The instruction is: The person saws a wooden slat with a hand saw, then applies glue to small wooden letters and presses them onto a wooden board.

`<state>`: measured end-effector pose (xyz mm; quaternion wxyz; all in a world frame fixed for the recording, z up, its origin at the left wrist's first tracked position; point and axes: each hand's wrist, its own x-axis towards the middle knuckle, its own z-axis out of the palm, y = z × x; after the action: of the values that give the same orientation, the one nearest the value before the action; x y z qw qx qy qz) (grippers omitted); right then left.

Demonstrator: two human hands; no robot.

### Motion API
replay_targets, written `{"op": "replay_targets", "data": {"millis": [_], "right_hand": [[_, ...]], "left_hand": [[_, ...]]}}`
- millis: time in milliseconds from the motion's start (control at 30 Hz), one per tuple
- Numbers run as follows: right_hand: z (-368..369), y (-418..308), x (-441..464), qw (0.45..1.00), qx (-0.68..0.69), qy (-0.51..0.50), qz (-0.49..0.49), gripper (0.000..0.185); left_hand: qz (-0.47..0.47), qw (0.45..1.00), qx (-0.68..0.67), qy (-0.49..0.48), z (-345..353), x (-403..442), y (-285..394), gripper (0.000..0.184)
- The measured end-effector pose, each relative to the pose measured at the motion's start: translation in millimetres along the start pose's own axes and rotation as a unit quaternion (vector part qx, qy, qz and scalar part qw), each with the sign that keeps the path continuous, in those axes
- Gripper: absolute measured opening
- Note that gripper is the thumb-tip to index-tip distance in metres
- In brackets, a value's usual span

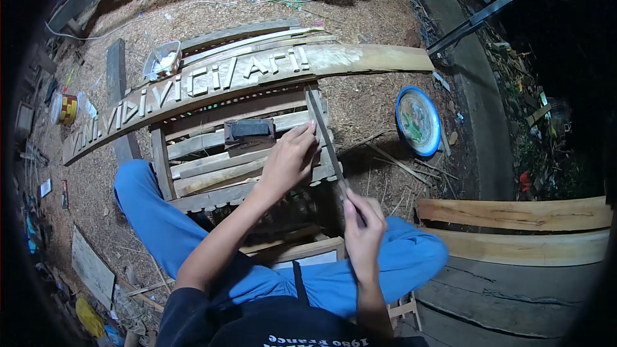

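A long, thin dark strip [330,146] slants along the right side of a slatted wooden stand [193,168]. My right hand [365,226] is closed around its near end, above my right knee. Over the stand, my left hand [292,160] is closed in a pinch, its fingertips beside the strip's upper part; what they hold is too small to tell. Left of that hand, a dark block with a ribbed grey top [249,130] sits on the slats. Beyond it lies a long curved board [379,59] bearing raised wooden letters [218,77].
A clear plastic tub [152,64] with white contents stands behind the board. A blue-rimmed basin [400,112] lies on the shavings-covered ground at right. Planks [514,213] rest at lower right, and a yellow-and-red can [64,109] stands far left.
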<state>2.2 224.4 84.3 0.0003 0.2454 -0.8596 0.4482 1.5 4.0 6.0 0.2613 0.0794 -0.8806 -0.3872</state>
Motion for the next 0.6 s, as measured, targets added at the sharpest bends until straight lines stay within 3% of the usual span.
{"op": "replay_targets", "data": {"millis": [67, 167, 367, 433, 567, 600], "right_hand": [[10.8, -2.7, 14.7, 1.000, 0.013, 0.007, -0.010, 0.021], [-9.1, -3.3, 4.6, 0.999, 0.008, -0.008, 0.052, 0.021], [1.9, 3.5, 3.6, 1.000, -0.008, 0.015, 0.001, 0.020], [1.7, 7.3, 5.9, 1.000, 0.002, 0.003, 0.003, 0.020], [-27.3, 3.7, -18.7, 0.999, -0.005, -0.005, 0.038, 0.019], [-25.3, 3.3, -12.7, 1.000, -0.006, -0.004, 0.028, 0.019]], "left_hand": [[-0.002, 1.000, -0.003, -0.006, -2.9, 0.0, 4.7, 0.022], [-0.005, 1.000, -0.005, 0.000, -5.7, 0.4, 3.3, 0.022], [0.016, 1.000, 0.004, 0.003, -3.4, 1.7, -1.2, 0.024], [0.025, 0.999, 0.028, 0.010, -0.8, -0.2, -3.4, 0.059], [0.027, 0.999, 0.034, 0.013, -1.6, 0.6, -1.2, 0.059], [-0.013, 1.000, -0.009, 0.001, -0.5, 1.8, 1.4, 0.032]]}}
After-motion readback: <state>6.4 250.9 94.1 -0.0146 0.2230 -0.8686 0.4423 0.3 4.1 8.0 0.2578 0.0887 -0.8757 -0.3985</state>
